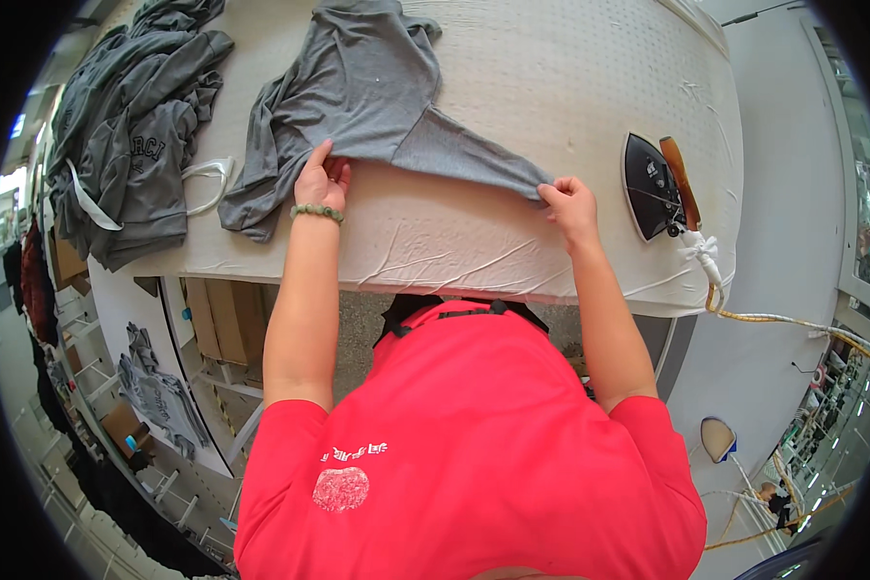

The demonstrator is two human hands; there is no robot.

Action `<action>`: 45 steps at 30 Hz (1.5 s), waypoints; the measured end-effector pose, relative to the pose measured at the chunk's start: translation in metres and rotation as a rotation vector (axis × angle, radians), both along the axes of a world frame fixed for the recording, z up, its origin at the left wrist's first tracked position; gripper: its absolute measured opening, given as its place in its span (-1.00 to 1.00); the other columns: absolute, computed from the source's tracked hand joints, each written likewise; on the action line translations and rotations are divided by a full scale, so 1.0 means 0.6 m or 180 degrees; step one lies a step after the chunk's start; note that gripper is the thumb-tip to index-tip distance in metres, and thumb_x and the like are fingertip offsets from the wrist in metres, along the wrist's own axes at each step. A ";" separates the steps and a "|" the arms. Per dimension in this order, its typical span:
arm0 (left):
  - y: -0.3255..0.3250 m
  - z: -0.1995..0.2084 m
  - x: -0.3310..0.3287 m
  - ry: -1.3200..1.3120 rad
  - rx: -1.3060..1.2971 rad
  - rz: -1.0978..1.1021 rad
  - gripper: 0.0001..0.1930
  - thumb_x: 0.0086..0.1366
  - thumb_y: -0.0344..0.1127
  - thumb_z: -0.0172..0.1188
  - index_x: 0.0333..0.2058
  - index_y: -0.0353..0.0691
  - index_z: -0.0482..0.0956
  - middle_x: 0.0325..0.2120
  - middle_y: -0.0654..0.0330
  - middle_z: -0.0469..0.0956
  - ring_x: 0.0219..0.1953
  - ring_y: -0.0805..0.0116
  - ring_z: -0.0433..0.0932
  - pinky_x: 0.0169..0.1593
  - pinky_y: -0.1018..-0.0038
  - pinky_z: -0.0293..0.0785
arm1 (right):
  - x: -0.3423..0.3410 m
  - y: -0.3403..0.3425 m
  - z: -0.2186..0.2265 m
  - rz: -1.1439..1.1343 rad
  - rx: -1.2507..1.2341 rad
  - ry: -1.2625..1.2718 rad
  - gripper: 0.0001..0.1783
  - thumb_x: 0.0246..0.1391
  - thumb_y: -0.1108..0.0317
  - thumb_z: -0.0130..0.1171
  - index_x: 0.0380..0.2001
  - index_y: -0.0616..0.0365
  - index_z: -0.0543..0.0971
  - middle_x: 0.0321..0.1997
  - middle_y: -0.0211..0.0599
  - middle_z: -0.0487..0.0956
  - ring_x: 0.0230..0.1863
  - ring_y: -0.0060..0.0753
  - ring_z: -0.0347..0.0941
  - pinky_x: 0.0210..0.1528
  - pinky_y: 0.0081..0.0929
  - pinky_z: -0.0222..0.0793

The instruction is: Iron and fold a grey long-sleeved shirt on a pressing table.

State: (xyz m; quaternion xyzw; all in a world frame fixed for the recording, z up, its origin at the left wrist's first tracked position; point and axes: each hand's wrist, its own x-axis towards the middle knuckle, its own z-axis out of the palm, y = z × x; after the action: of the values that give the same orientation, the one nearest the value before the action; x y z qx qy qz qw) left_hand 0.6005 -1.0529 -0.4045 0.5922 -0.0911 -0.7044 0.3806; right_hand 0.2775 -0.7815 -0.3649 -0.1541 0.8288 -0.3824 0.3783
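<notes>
A grey garment (367,82) lies spread on the white padded ironing table (570,87). My left hand (321,182), with a green bead bracelet at the wrist, grips the garment's near edge. My right hand (568,205) pinches the tip of its sleeve, which stretches out to the right. The rest of the garment hangs crumpled to the left of my left hand.
A black iron (652,186) with a brown handle lies on the table at the right, its cord trailing off the edge. A heap of grey garments (130,126) sits at the table's left end. Shelves and boxes stand below left.
</notes>
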 end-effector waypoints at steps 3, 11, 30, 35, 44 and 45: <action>0.007 0.024 -0.008 0.0585 -0.0509 0.0203 -0.73 0.30 -0.30 0.40 -0.05 -0.17 0.64 -0.12 0.22 0.68 -0.12 0.28 0.65 0.01 0.30 0.59 | 0.015 0.003 0.004 -0.0790 -0.0577 -0.1871 -0.64 0.05 0.30 0.48 -0.12 0.20 0.64 -0.30 -0.44 0.64 -0.37 -0.51 0.55 -0.33 -0.50 0.51; 0.111 0.201 0.011 0.1397 -0.0661 -0.0054 -0.69 0.39 -0.29 0.28 0.06 -0.20 0.59 0.09 0.14 0.64 0.14 0.17 0.58 0.25 0.13 0.48 | -0.056 0.064 0.082 -0.0031 -0.0977 -0.2312 -0.68 0.19 0.37 0.32 -0.01 0.23 0.60 -0.18 -0.38 0.67 -0.22 -0.53 0.61 -0.27 -0.48 0.55; -0.092 0.411 0.175 -0.0189 -0.3133 -0.0432 -0.58 0.50 -0.30 0.16 0.29 -0.17 0.51 -0.08 0.07 0.69 -0.21 0.27 0.66 -0.03 0.25 0.66 | -0.058 -0.036 0.273 0.0897 -0.2723 -0.0473 -0.50 0.20 0.50 0.28 0.21 0.39 0.53 -0.17 -0.34 0.65 -0.22 -0.58 0.55 -0.15 -0.51 0.55; 0.043 0.144 0.146 -0.0618 -0.1024 -0.0494 -0.76 0.32 -0.16 0.43 -0.24 -0.20 0.65 -0.38 0.20 0.65 -0.39 0.33 0.63 -0.24 0.28 0.70 | -0.020 0.015 0.129 0.1481 -0.1403 0.0473 -0.52 0.21 0.46 0.29 0.18 0.37 0.55 -0.25 -0.46 0.59 -0.26 -0.65 0.49 -0.17 -0.60 0.46; 0.078 0.074 0.137 -0.1133 -0.0819 -0.0865 -0.79 0.35 -0.29 0.38 -0.17 -0.27 0.59 -0.29 0.15 0.68 -0.35 0.28 0.68 -0.28 0.29 0.71 | 0.041 0.017 0.033 0.1350 -0.0399 -0.1216 -0.59 0.21 0.41 0.24 0.12 0.29 0.58 -0.20 -0.40 0.61 -0.24 -0.60 0.53 -0.17 -0.50 0.54; 0.077 0.085 0.147 -0.1047 -0.0905 -0.0979 -0.78 0.35 -0.30 0.38 -0.17 -0.28 0.59 -0.29 0.16 0.68 -0.35 0.28 0.69 -0.29 0.31 0.71 | 0.040 0.009 0.052 0.1386 -0.0455 -0.1361 -0.58 0.23 0.41 0.24 0.14 0.29 0.56 -0.16 -0.42 0.62 -0.22 -0.62 0.52 -0.16 -0.51 0.54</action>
State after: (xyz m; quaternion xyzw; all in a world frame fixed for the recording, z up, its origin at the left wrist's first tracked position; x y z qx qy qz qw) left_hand 0.6889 -1.0069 -0.3535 0.6185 -0.3386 -0.6284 0.3285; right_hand 0.3013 -0.7760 -0.3336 -0.2703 0.6489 -0.3734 0.6053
